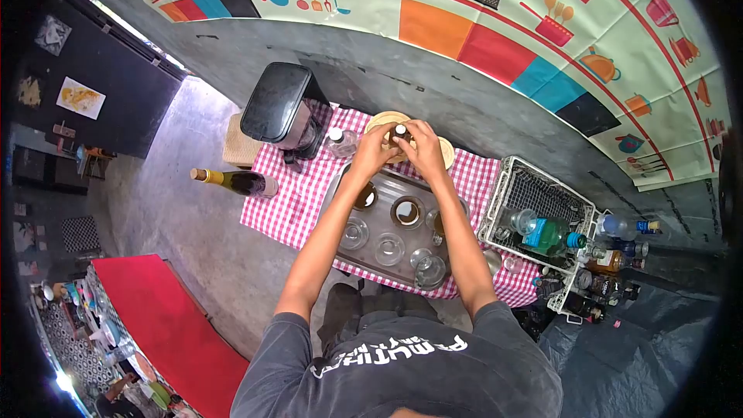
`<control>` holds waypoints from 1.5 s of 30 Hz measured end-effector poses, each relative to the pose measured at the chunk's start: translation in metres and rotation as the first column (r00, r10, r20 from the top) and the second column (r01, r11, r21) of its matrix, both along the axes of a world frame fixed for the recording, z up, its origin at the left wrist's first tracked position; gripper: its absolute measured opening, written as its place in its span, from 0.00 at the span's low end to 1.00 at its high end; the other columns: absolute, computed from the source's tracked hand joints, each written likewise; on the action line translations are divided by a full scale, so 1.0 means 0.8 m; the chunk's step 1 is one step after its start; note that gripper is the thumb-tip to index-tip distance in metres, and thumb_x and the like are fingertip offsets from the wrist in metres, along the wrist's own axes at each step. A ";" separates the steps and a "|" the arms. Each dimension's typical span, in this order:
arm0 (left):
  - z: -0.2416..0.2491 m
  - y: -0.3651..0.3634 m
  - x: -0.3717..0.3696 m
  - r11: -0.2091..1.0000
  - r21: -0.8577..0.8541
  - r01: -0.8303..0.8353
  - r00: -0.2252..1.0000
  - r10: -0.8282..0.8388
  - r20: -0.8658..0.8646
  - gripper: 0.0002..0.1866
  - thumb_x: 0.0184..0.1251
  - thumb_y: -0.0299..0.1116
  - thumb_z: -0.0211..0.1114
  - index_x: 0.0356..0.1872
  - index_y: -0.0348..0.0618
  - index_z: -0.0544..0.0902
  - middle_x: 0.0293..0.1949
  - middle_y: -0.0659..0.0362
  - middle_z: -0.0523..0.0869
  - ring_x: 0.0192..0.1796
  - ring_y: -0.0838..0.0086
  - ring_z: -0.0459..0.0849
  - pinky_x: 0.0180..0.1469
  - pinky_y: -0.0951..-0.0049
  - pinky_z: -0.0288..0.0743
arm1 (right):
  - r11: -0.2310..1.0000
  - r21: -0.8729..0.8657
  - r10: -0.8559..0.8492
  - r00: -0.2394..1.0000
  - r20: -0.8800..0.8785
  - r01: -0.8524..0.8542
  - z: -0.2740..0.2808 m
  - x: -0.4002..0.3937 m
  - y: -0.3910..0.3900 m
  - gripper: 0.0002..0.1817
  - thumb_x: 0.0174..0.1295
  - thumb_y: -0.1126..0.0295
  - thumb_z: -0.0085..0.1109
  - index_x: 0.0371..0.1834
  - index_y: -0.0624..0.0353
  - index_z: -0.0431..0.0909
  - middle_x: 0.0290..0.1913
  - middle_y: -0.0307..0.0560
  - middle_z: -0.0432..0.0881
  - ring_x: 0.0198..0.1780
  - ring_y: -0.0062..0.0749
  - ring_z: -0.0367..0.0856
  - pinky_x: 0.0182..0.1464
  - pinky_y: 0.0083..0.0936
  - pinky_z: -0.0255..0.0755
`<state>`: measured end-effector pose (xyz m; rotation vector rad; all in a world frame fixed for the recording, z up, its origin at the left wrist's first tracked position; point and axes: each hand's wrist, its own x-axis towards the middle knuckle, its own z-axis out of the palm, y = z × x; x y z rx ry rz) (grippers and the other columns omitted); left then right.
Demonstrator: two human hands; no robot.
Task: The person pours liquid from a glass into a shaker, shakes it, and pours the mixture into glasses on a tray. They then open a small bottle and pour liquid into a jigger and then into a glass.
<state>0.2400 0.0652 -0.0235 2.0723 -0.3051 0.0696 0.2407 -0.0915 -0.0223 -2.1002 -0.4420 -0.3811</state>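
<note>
Both hands are together at the back of the table, closed around a small dark bottle with a white cap (400,131). My left hand (374,153) grips it from the left, and my right hand (426,152) has its fingers at the cap and the right side. Under my forearms lies a dark tray (374,219). A glass of dark liquid (406,212) stands on it, with another dark-filled glass (365,197) by my left forearm and a third partly hidden by the right. Clear glasses (389,248) stand nearer me. A clear bottle with white cap (339,145) is left of my left hand.
A black appliance (277,104) stands at the back left of the checked tablecloth (282,213). A dark bottle with yellow neck (244,183) is at the left edge. To the right, a white wire basket (489,215) holds a green bottle (551,237); several bottles are beyond it.
</note>
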 end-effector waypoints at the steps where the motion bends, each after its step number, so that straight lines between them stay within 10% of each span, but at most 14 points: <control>1: 0.007 0.001 0.000 1.000 -0.007 0.022 0.999 -0.023 -0.043 0.29 0.47 0.27 0.74 0.56 0.40 0.79 0.50 0.44 0.82 0.47 0.52 0.84 0.49 0.63 0.77 | 1.000 0.002 -0.002 1.000 0.006 0.002 0.004 0.000 -0.002 0.17 0.55 0.71 0.67 0.46 0.68 0.80 0.45 0.55 0.81 0.48 0.50 0.80 0.52 0.36 0.73; 11: 0.104 -0.003 -0.048 0.987 -0.054 0.149 0.960 -0.131 0.247 0.32 0.47 0.30 0.76 0.57 0.39 0.75 0.57 0.52 0.78 0.57 0.61 0.79 0.58 0.65 0.73 | 0.992 0.067 0.099 0.993 0.068 -0.103 0.173 -0.065 -0.024 0.17 0.54 0.71 0.69 0.46 0.67 0.80 0.44 0.53 0.82 0.45 0.46 0.82 0.47 0.35 0.75; 15: 0.150 -0.007 -0.108 0.926 -0.302 0.227 0.974 -0.209 0.092 0.34 0.48 0.31 0.78 0.58 0.39 0.72 0.52 0.52 0.81 0.55 0.66 0.82 0.57 0.66 0.74 | 0.980 0.158 0.116 0.993 0.028 -0.119 0.229 -0.118 -0.018 0.17 0.54 0.70 0.70 0.44 0.67 0.80 0.39 0.52 0.81 0.41 0.41 0.82 0.45 0.31 0.75; 28: 0.112 0.017 -0.324 0.833 -0.482 0.271 0.920 -0.371 -0.124 0.29 0.50 0.33 0.76 0.53 0.38 0.75 0.43 0.57 0.84 0.46 0.75 0.83 0.52 0.70 0.76 | 0.947 0.320 0.083 0.953 -0.292 0.016 0.177 -0.338 0.000 0.19 0.61 0.65 0.66 0.48 0.69 0.78 0.42 0.49 0.81 0.42 0.30 0.81 0.46 0.27 0.74; 39: 0.071 -0.030 -0.393 0.728 -0.533 0.431 0.779 -0.598 -0.187 0.26 0.46 0.30 0.74 0.47 0.39 0.73 0.37 0.61 0.83 0.41 0.80 0.81 0.47 0.74 0.76 | 0.947 0.224 -0.114 0.893 -0.435 0.231 0.176 -0.459 -0.035 0.19 0.63 0.63 0.64 0.50 0.65 0.75 0.42 0.53 0.84 0.45 0.36 0.85 0.46 0.31 0.76; 45: 0.057 -0.083 -0.391 0.749 -0.407 0.523 0.749 -0.632 -0.202 0.26 0.48 0.34 0.76 0.47 0.38 0.74 0.36 0.57 0.86 0.41 0.78 0.84 0.46 0.72 0.78 | 0.876 -0.238 -0.469 0.855 -0.221 0.419 0.153 -0.487 -0.075 0.20 0.63 0.58 0.64 0.43 0.67 0.74 0.31 0.58 0.78 0.35 0.49 0.81 0.38 0.38 0.72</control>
